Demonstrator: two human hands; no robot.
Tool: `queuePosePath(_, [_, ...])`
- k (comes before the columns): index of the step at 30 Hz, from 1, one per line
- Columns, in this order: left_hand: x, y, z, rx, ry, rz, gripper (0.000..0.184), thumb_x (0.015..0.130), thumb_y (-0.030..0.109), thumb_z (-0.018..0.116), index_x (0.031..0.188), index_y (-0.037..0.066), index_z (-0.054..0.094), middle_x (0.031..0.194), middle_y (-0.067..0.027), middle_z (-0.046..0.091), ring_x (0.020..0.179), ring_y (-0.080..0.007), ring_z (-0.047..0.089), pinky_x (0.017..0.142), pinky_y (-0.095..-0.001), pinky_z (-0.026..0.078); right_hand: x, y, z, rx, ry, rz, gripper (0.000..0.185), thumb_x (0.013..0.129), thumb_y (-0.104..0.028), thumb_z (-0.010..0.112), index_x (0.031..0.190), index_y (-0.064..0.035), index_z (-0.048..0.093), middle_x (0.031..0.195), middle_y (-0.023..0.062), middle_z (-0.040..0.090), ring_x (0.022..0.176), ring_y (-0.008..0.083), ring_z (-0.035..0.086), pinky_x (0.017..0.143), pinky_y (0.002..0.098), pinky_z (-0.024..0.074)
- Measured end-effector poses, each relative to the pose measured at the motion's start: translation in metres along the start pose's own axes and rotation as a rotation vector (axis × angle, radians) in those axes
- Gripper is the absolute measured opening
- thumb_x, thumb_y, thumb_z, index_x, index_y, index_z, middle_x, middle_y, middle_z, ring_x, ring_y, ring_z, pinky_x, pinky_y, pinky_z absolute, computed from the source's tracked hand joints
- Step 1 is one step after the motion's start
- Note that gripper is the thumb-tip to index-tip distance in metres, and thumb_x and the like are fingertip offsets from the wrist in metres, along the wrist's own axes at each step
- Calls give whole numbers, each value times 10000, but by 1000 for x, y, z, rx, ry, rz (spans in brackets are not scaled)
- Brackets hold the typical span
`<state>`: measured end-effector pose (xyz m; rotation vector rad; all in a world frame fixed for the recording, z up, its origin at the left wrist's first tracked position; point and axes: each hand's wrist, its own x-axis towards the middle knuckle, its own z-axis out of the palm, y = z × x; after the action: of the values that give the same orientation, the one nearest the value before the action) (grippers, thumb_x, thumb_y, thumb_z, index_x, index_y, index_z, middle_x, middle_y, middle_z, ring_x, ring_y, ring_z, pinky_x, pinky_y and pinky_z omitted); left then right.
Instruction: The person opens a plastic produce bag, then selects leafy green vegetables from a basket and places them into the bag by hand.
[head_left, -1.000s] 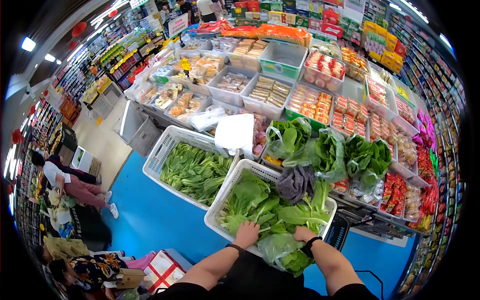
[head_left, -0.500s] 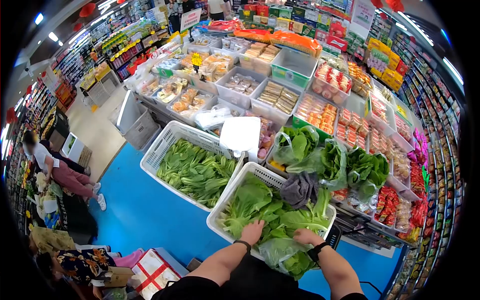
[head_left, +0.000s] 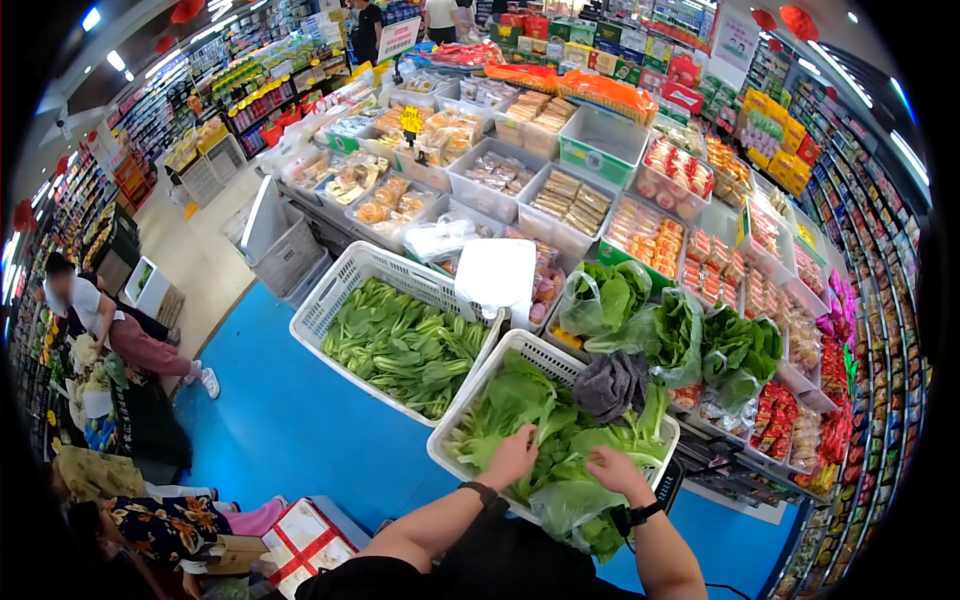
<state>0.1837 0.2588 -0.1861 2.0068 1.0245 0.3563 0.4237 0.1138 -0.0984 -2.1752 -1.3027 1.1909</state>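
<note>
A white crate [head_left: 447, 440] of loose leafy greens [head_left: 510, 398] stands right in front of me. Over its near part is my left hand [head_left: 512, 455], fingers curled at the leaves; what they hold, if anything, is hidden. My right hand [head_left: 617, 470] is at the leaves on the right, its fingers bent, with any hold too small to make out. Below and between the hands, a clear plastic bag [head_left: 572, 508] with greens in it hangs over the crate's near edge. A grey-purple cloth [head_left: 611, 386] lies on the greens at the back.
A second white crate [head_left: 312, 335] holds slim green vegetables at the left. Bagged lettuces [head_left: 676, 338] sit behind the near crate, before bins of packaged snacks [head_left: 643, 236]. People [head_left: 165, 530] are at the left, beside a white-and-red box [head_left: 305, 543].
Both hands have come up and inward over the greens, away from the bag at the near edge. The view has shifted slightly.
</note>
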Motion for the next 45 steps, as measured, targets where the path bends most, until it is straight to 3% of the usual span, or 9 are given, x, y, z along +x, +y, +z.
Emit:
queuePosePath(6, [-5,11,-51,-866,25,-231,375,1024,120,699,1347,-34,586,1088,-91,764,943,-115,689,849,-294,547,3,-74,44,434,97,-67,523,970,-242,764,1392,22,604,1219,189,746,1107,247,731,935,364,578])
queuePosePath(15, [-20,12,-43,-623,-40,-167,307,1065,236,665,1259,0,684,1132,-67,758,998,-139,696,895,-304,550,59,-51,69,328,139,-102,342,941,-160,769,1217,30,700,990,110,765,908,185,729,817,337,579])
queuePosePath(20, [-26,-25,-33,-293,-103,-262,531,952,357,743,1352,22,647,1310,-211,695,1156,-329,682,1003,-432,540,63,-31,56,-30,302,-49,467,930,-293,761,1277,13,694,1197,212,757,1091,354,738,936,425,580])
queuePosePath(22, [-26,-53,-28,298,83,-190,711,901,378,736,1476,10,540,1517,-287,521,1340,-463,535,1125,-520,458,59,-26,57,-105,272,-56,476,929,-308,762,1280,8,695,1225,215,749,1133,352,727,959,428,574])
queuePosePath(25, [-20,-86,-31,362,55,-273,814,906,383,699,1553,-29,429,1641,-322,337,1439,-540,392,1187,-566,385,33,-30,56,-100,215,-84,480,929,-310,753,1289,0,687,1243,217,740,1158,369,712,975,446,567])
queuePosePath(29, [12,-110,-22,-8,-213,-686,847,949,494,671,1557,-41,422,1391,-347,620,1290,-467,601,1103,-515,470,7,-34,60,29,127,-91,455,939,-308,737,1269,2,693,1221,214,748,1139,377,716,975,448,569])
queuePosePath(33, [33,-171,6,21,-356,-514,590,1004,480,553,1230,-45,703,1296,-279,699,1203,-465,647,1012,-518,507,-4,-34,61,90,148,-46,437,948,-293,750,1265,4,705,1185,200,761,1092,319,737,945,412,580])
queuePosePath(39, [20,-147,7,295,-127,-610,958,828,565,745,1566,41,430,1361,-325,654,1271,-436,645,1111,-470,495,-7,-31,49,89,170,-90,410,955,-284,733,1246,4,700,1126,185,770,1053,315,746,928,409,583])
queuePosePath(45, [29,-114,25,-25,-395,-535,658,895,400,673,1311,-109,632,1109,-313,747,1065,-447,730,948,-505,574,-2,-25,56,130,160,-63,370,951,-220,729,1235,15,693,1148,190,766,1060,311,745,914,400,583])
